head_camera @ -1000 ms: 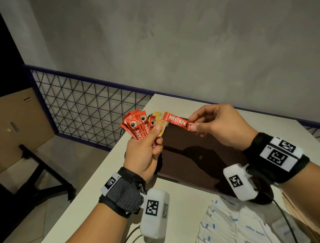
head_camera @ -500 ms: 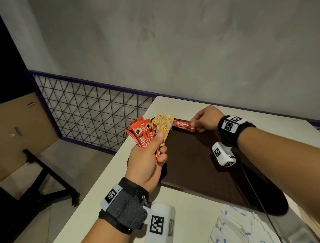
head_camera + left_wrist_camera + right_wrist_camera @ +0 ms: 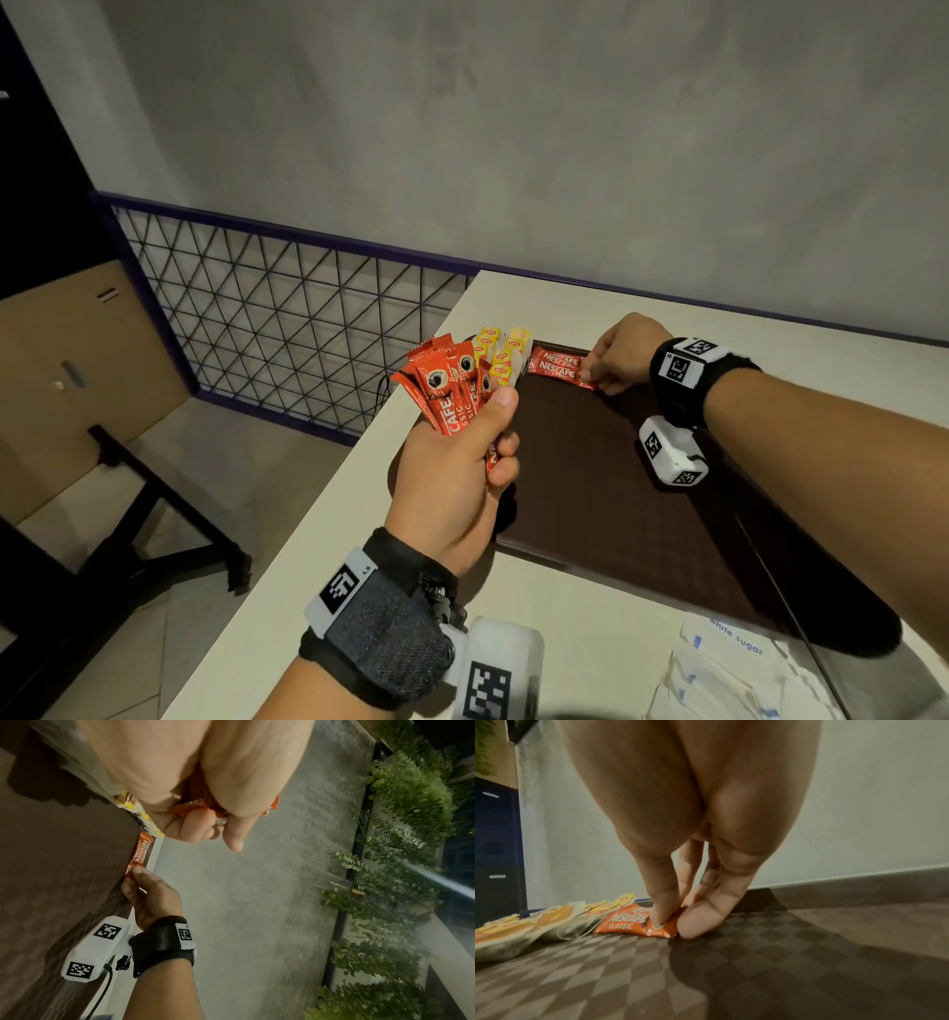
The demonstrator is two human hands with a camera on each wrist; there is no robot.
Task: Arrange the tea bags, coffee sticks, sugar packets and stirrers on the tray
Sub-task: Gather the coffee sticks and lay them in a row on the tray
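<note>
A fan of red coffee sticks (image 3: 448, 393) is gripped in the left hand (image 3: 452, 478), fingers and thumb curled round the lower ends, above the worktop (image 3: 328, 575) at the near-left edge of the dark checkered tray (image 3: 606, 493). Beyond that hand, yellow-tagged tea bags (image 3: 500, 354) are laid at the tray's far-left corner. Just right of them two coffee sticks (image 3: 558, 366) lie side by side on the tray; the end of the nearer one is pinched between thumb and fingertips (image 3: 663, 914) of the right hand (image 3: 619, 360), which is set down on the tray floor.

The task is judged to be in its early part: the tea bags look placed and two sticks are down, while the bundle in the left hand is yet to be laid out. White sugar packets (image 3: 729, 663) are left on the worktop near the left wrist, off the tray. No stirrers can be made out.

"NESCAFE CLASSIC" is read on the laid sticks, and part of it on the held ones. "white sugar" is printed in blue on a packet. The tea tags bear a small red logo too small to be read.
</note>
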